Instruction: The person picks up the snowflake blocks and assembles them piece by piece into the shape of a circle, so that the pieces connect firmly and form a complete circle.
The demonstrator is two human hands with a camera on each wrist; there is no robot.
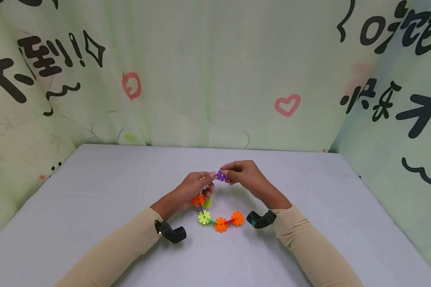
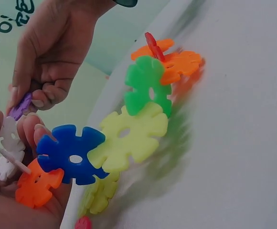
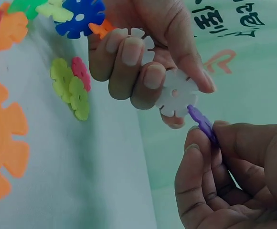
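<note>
My left hand (image 1: 194,189) holds one end of a chain of notched plastic snowflake discs. A white disc (image 3: 179,104) is pinched between thumb and fingers, with another white one behind it among the fingers. Between the thumb and fingers of my right hand (image 1: 248,177) is a purple disc (image 1: 220,175), its edge meeting the white disc's rim in the right wrist view. From the left hand the chain runs through an orange disc (image 2: 40,188), a blue disc (image 2: 57,150), a pale yellow disc (image 2: 138,148) and a green disc (image 2: 141,81) to a red disc (image 2: 153,46) between orange ones.
Yellow-green discs (image 3: 59,78) and a pink disc (image 3: 82,74) lie on the white table (image 1: 75,199) beneath the left hand. A printed curtain (image 1: 201,79) stands behind the table and along its sides. Each wrist carries a black camera band (image 1: 174,235).
</note>
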